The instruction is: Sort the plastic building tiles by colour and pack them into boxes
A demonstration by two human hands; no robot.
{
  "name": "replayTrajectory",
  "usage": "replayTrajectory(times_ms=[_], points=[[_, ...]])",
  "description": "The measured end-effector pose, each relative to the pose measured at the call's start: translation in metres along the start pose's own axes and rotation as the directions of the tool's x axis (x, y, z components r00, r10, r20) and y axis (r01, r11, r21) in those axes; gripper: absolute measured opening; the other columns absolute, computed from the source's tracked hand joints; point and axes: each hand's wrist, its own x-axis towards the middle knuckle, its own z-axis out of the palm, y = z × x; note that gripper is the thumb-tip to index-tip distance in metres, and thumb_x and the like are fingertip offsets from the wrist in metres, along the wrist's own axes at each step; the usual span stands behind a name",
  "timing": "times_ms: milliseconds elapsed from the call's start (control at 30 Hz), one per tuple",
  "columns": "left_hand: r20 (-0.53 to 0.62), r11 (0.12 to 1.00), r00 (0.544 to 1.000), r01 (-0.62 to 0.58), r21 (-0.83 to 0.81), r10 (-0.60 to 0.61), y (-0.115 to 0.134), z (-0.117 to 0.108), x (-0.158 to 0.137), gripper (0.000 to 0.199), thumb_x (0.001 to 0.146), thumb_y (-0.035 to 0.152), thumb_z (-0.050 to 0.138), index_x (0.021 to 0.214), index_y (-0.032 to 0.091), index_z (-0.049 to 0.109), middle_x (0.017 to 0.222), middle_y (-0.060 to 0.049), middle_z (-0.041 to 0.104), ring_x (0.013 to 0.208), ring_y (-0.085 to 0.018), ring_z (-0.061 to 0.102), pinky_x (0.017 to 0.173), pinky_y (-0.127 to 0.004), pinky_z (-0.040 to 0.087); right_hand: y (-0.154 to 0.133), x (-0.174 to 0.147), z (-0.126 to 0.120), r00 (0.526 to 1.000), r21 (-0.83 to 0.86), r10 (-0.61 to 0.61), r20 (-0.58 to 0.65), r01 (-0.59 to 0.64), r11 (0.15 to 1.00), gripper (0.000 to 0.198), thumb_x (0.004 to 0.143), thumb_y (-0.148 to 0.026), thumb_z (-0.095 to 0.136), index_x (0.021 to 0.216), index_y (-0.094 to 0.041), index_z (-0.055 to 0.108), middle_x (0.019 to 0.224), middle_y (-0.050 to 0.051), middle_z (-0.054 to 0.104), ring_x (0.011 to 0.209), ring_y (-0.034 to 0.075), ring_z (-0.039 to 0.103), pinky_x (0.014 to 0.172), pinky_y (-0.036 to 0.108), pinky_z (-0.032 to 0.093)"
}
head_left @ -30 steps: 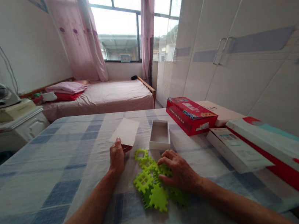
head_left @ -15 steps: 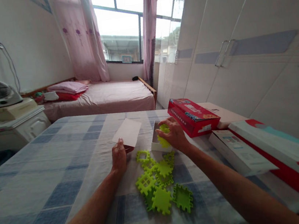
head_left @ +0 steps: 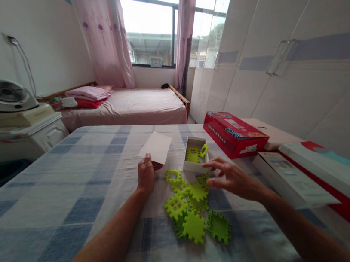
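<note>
My left hand [head_left: 146,174] is closed on a flat white card-like piece [head_left: 157,146] with a dark red edge showing beneath it. To its right stands a small open white box [head_left: 193,169] with a few yellow-green toothed plastic building pieces [head_left: 193,154] inside. My right hand [head_left: 230,177] is open and holds nothing, its fingers spread just by the box's near right corner. In front of the box lies a loose heap of similar building pieces [head_left: 194,227], some solid and some with window-like cutouts. One darker green piece [head_left: 219,226] lies at the heap's right side.
A checked cloth [head_left: 84,204] covers the table. Along the right stand a red box [head_left: 235,133], a white carton [head_left: 288,175] and a long white-and-red box [head_left: 340,173]. Behind are a bed [head_left: 139,105] and, at left, a fan [head_left: 9,94].
My right hand has let go of a yellow-green building piece in the white box and drawn back toward me and to the right. My left hand keeps its hold. The camera view has shifted slightly.
</note>
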Motion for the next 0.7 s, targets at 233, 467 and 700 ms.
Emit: replayTrajectory(times_ms=[233,467,700], points=[[0.016,0.999,1.0,-0.011,0.032,0.011,0.0,-0.002,0.0,0.049,0.072,0.058,0.053,0.07,0.01,0.064,0.057,-0.005,0.066,0.051,-0.018,0.062,0.055,-0.033,0.053,-0.012,-0.019,0.043,0.994,-0.276,0.015,0.106,0.015,0.961,0.079,0.065,-0.053,0.072,0.129,-0.013,0.05,0.128,0.015,0.05,0.118,0.03,0.043,0.101,0.043,0.034],[0.054,1.0,0.999,0.003,0.013,-0.003,-0.005,-0.006,0.003,0.046,0.072,0.055,0.054,0.08,0.01,0.064,0.067,-0.006,0.069,0.067,-0.022,0.067,0.061,-0.034,0.055,-0.019,-0.012,0.056,0.999,-0.339,-0.043,0.03,0.05,0.939,0.045,0.072,-0.034,0.068,0.111,-0.016,0.06,0.104,0.009,0.057,0.098,0.021,0.051,0.088,0.032,0.043],[0.008,0.999,1.0,0.03,0.019,-0.03,-0.005,-0.005,0.005,0.042,0.073,0.052,0.053,0.076,0.011,0.063,0.064,-0.005,0.068,0.06,-0.021,0.066,0.058,-0.034,0.055,-0.019,-0.012,0.057,0.992,-0.417,-0.108,-0.062,0.073,0.906,0.023,0.088,-0.015,0.041,0.103,-0.015,0.059,0.096,0.007,0.061,0.09,0.017,0.058,0.082,0.027,0.044]])
